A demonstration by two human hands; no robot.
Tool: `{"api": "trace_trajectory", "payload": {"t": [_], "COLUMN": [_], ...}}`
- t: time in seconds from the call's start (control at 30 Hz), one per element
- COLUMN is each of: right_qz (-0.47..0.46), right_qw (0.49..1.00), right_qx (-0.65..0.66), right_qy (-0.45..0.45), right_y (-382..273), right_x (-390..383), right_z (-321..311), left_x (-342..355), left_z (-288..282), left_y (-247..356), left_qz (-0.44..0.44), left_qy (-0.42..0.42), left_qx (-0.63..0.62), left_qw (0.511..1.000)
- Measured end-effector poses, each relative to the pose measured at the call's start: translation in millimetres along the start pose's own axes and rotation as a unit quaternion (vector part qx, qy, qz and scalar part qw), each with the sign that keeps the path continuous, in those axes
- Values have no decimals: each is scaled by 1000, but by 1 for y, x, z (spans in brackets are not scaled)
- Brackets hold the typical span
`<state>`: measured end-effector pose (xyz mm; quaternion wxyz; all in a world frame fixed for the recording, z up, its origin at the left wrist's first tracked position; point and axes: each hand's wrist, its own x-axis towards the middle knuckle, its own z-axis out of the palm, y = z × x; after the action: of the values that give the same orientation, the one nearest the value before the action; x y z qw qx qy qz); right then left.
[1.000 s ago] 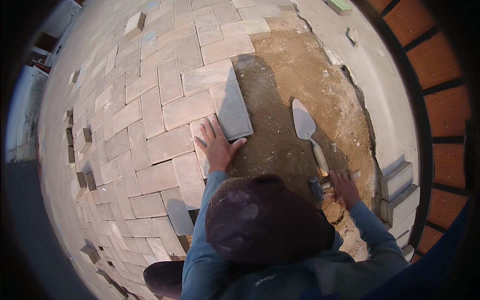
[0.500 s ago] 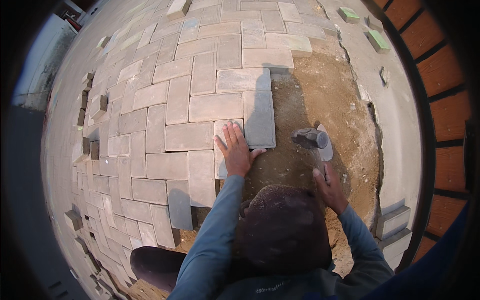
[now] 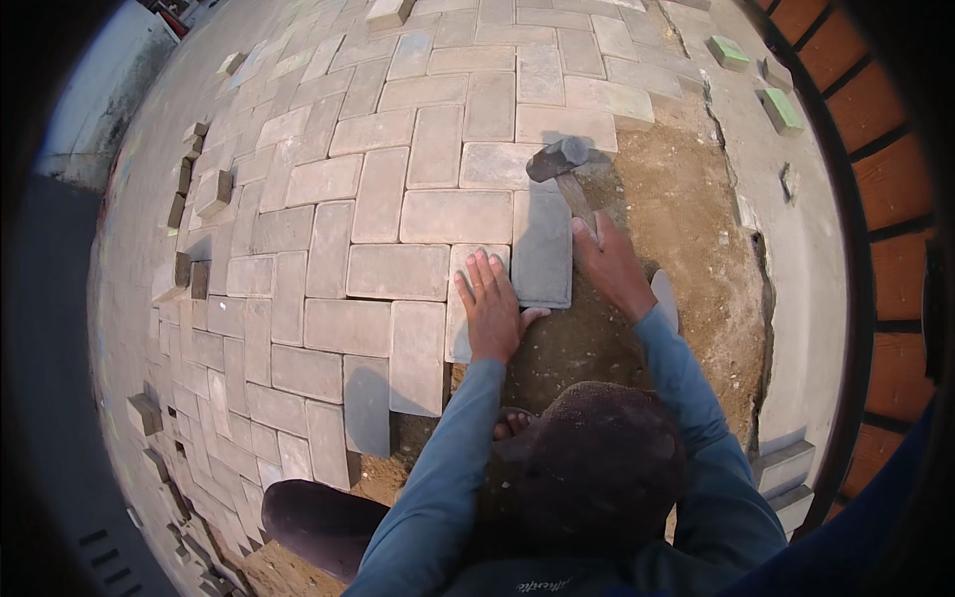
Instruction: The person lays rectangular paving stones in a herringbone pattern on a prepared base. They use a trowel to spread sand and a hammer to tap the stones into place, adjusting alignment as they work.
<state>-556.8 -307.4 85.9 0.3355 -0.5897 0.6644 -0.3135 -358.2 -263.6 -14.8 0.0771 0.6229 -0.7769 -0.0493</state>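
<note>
My right hand [image 3: 612,267] is closed around the wooden handle of a hammer [image 3: 559,161]. Its dark, blunt head is over the far part of the laid pavers, near the edge of the bare sand; whether it touches them I cannot tell. Flat on a grey paver [image 3: 462,328] lies my left hand [image 3: 493,310], fingers spread and thumb out to the right. Just right of it is another paver [image 3: 543,261], lengthwise at the edge of the laid surface. A pale trowel blade [image 3: 666,298] shows on the sand beside my right wrist, its remainder hidden by my arm.
Bare sand [image 3: 676,209] lies between the pavers and a concrete strip [image 3: 801,249] on the right. Two loose pavers [image 3: 786,468] rest near right; green-topped blocks [image 3: 781,111] lie far right. Several loose blocks [image 3: 213,192] stand on the left paving. My knee [image 3: 602,453] is close below my hands.
My right hand has moved up and left with the hammer, from over the sand to over the pavers. The trowel blade stays on the sand. My left hand keeps its place on the paver.
</note>
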Motion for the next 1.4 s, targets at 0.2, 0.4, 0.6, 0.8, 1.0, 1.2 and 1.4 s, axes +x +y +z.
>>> {"api": "trace_trajectory", "payload": {"t": [0.2,0.4,0.6,0.8,1.0,1.2,1.4], "right_qz": [42,-76,41,-47,303,382,313], "right_qw": [970,993,964,988,847,736,903], "right_qx": [-233,-91,-253,-139,436,550,293], "right_qy": [-57,1,-69,-54,-5,-96,-29], "right_y": [58,30,41,62,55,97,51], "right_x": [28,18,-3,17,-59,-54,-46], "right_z": [24,20,18,5,-29,15,-11], "left_x": [4,1,2,2,-2,3,-4], "left_z": [5,-1,-8,-3,3,3,1], "left_y": [15,0,15,12,-1,10,4], "left_qz": [19,13,8,18,129,131,63], "left_qy": [6,11,-22,1,-18,-33,-34], "left_qx": [-15,3,-9,-20,-4,-32,-29], "left_qw": [1000,1000,1000,1000,991,990,997]}}
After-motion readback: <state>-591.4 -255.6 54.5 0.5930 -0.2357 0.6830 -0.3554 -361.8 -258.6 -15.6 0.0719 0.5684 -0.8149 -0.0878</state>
